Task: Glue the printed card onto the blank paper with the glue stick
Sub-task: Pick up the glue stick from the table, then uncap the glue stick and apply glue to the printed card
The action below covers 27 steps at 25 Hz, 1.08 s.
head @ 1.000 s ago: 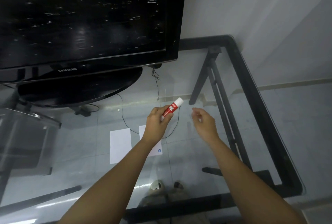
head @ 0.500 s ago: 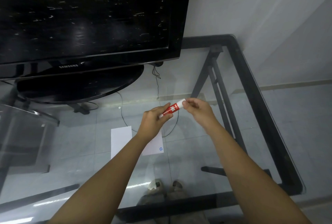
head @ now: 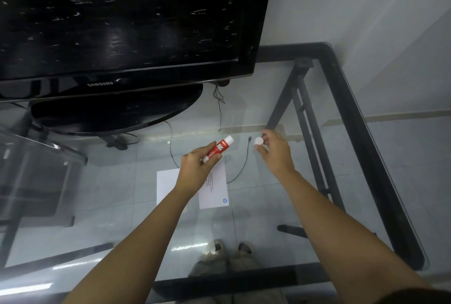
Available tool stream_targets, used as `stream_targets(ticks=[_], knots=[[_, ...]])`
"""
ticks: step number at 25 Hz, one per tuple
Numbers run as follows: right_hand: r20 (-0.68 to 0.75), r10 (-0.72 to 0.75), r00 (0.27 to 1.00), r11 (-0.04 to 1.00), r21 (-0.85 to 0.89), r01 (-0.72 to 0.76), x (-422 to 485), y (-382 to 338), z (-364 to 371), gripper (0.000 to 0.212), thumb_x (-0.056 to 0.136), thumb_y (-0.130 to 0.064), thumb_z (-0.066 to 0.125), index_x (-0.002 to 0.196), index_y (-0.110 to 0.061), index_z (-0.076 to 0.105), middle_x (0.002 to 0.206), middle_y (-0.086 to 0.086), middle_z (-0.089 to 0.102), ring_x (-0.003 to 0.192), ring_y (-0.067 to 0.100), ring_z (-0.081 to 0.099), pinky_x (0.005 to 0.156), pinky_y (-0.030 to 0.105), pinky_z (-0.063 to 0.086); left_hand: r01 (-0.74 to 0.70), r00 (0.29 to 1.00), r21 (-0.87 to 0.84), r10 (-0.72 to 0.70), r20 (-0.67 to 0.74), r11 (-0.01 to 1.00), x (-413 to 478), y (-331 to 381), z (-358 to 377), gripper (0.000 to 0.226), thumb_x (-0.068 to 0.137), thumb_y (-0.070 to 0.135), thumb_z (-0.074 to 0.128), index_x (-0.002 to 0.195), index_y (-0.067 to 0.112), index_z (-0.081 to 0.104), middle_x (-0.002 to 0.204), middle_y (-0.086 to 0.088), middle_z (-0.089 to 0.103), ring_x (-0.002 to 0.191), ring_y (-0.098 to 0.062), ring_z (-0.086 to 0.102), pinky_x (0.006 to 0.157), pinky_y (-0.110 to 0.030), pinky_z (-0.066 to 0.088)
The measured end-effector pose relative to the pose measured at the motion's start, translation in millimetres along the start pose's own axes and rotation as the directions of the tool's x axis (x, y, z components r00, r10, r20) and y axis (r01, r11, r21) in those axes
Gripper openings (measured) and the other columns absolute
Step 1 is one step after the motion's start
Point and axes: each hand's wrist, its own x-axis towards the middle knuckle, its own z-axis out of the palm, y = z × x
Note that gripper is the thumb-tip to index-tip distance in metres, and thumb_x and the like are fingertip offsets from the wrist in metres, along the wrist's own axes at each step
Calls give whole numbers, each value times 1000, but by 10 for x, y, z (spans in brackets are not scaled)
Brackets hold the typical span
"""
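Observation:
My left hand (head: 197, 169) grips a red and white glue stick (head: 218, 149), tilted up to the right above the glass table. My right hand (head: 274, 150) holds the stick's white cap (head: 259, 141) between fingertips, a short way to the right of the stick's tip. Below my left hand, two sheets lie flat on the glass: a blank white paper (head: 166, 185) on the left and a printed card (head: 216, 191) with text lines and a small blue logo on the right. My left wrist covers part of both.
A black television (head: 122, 23) on an oval stand (head: 117, 116) fills the back left of the glass table (head: 280, 218). The table's black frame (head: 361, 133) runs along the right and front edges. A thin cable (head: 244, 159) trails near the card. Feet show through the glass.
My right hand reached the stick's tip, took hold of the cap and pulled it off to the right. My left hand kept hold of the glue stick.

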Motion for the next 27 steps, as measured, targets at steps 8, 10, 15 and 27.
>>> stream_targets(ticks=[8,10,15,27], knots=[[-100,20,995,990,141,-5,-242,-265,-209,38,84,-30,64,116,-13,57,114,6,60,96,14,60,82,21,47,-17,996,-204,-1,-89,979,-149,223,-177,31,79,36,69,104,37,51,97,23,58,86,4,58,60,-5,43],[-66,66,996,957,287,-45,-411,-454,-277,28,84,-40,60,104,-21,65,98,-6,65,85,0,59,75,12,45,-54,991,-230,24,-133,972,-218,342,-225,26,76,39,71,84,39,46,92,22,58,86,8,58,60,-6,45],[210,58,976,838,521,-162,-617,-903,-350,19,83,-50,56,87,-34,66,91,-10,68,85,6,60,73,13,41,-106,988,-267,72,-135,958,-406,535,-194,27,73,41,73,72,39,46,94,1,64,88,-13,62,67,-23,47],[98,-4,995,703,708,-67,-822,-1185,-576,18,82,-43,62,79,-27,70,85,1,71,80,3,63,66,9,47,261,964,-813,-87,253,521,-605,683,-411,28,78,40,63,86,14,63,69,-4,67,60,-9,62,61,-19,53]])
